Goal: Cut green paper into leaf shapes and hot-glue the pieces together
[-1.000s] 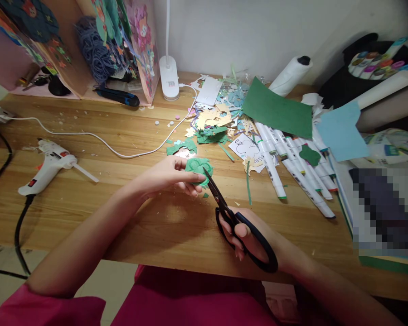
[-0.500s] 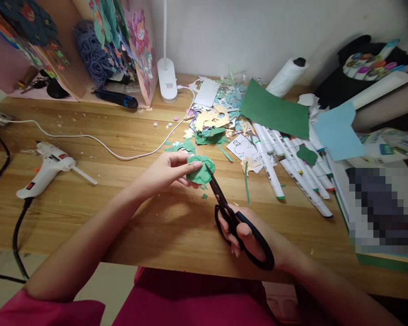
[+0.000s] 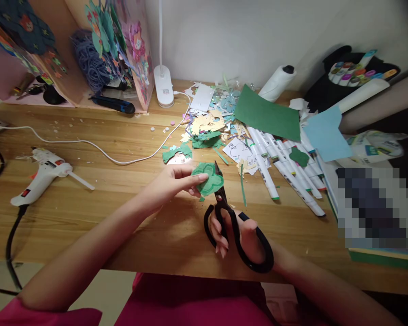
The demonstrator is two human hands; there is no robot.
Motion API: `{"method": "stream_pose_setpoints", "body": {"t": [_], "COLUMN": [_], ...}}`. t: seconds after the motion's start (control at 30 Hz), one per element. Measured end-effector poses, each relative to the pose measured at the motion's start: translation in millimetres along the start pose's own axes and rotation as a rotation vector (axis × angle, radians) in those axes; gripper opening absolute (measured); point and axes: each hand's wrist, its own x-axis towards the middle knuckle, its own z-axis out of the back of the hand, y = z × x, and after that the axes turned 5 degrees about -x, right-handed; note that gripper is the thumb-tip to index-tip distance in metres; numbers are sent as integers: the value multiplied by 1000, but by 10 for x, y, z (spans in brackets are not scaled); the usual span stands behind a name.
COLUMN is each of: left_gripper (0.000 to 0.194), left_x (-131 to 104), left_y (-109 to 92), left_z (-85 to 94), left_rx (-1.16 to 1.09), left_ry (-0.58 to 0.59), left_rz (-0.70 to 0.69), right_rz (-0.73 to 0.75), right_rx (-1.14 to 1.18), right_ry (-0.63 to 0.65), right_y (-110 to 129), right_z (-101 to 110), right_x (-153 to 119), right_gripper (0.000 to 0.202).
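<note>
Between thumb and fingers, my left hand pinches a small green paper piece with a flower-like outline drawn on it. My right hand has its thumb and fingers through the handles of black scissors. The handles are spread, and the blades straddle the right edge of the paper, one tip showing above it. Part of the other blade is hidden by the paper. Small green scraps lie on the wood just below and behind my left hand.
A glue gun lies at left. Behind my hands are paper scraps, a green sheet and several white markers. A white cable crosses the wooden desk from the lamp base.
The scissor handles have spread and the blades have parted around the paper's right edge. The paper is turned so its drawn outline shows more fully. The whole view has shifted slightly.
</note>
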Motion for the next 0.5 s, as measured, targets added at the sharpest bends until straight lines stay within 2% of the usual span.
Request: {"method": "stream_pose_setpoints", "body": {"t": [0.27,0.5], "left_gripper": [24,25], "left_x": [15,24], "left_y": [92,128], "left_z": [-57,-66], "left_rx": [-96,-108], "left_ry": [85,69], "left_rz": [15,38], "right_rz": [28,-18], "right_rx": [56,38], "right_ry": [-30,-47], "right_y": [-57,-34], "right_z": [-37,-36], "right_x": [4,5], "right_gripper": [72,72]}}
